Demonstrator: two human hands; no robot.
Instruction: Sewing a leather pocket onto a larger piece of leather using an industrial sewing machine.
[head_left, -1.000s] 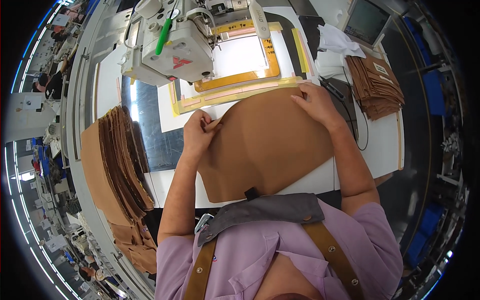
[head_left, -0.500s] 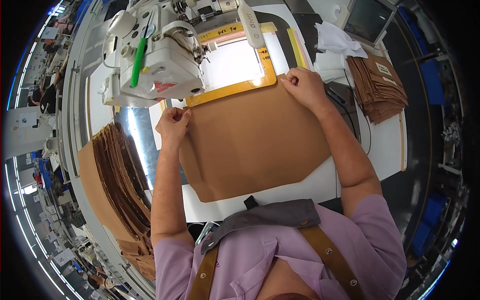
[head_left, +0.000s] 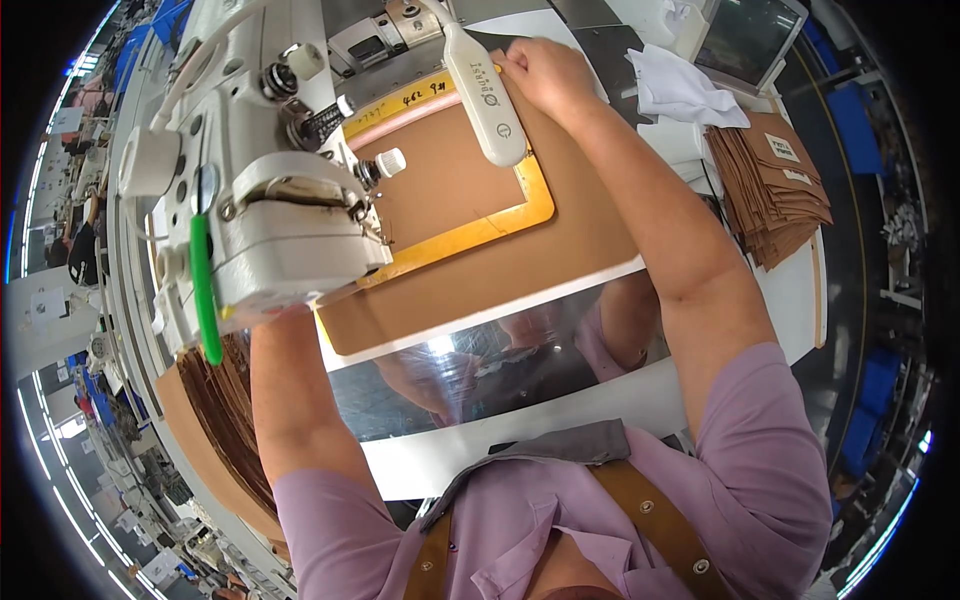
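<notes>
A brown sheet [head_left: 596,205] lies under a yellow rectangular frame [head_left: 532,202] beneath the white sewing machine [head_left: 255,240]. My right hand [head_left: 550,75] is closed at the sheet's far right corner, pinching its edge beside the frame. A white hand-held-sized unit [head_left: 485,110] hangs over the frame's right side. My left forearm [head_left: 295,400] reaches up at the machine's near left; the hand is hidden behind the machine. A green-handled tool [head_left: 205,290] is on the machine head. Below the sheet is a shiny metal plate [head_left: 420,400].
Stacked brown pieces stand at the left [head_left: 200,430] and right [head_left: 770,200]. A white cloth [head_left: 675,85] lies near a monitor [head_left: 750,40] at the back right, beside cables. Other workers and machines line the far left; blue bins [head_left: 865,410] are at the far right.
Both my hands have moved forward, sliding the brown sheet under the yellow frame and uncovering the metal plate. My left hand became hidden. The machine appears lower and larger in view.
</notes>
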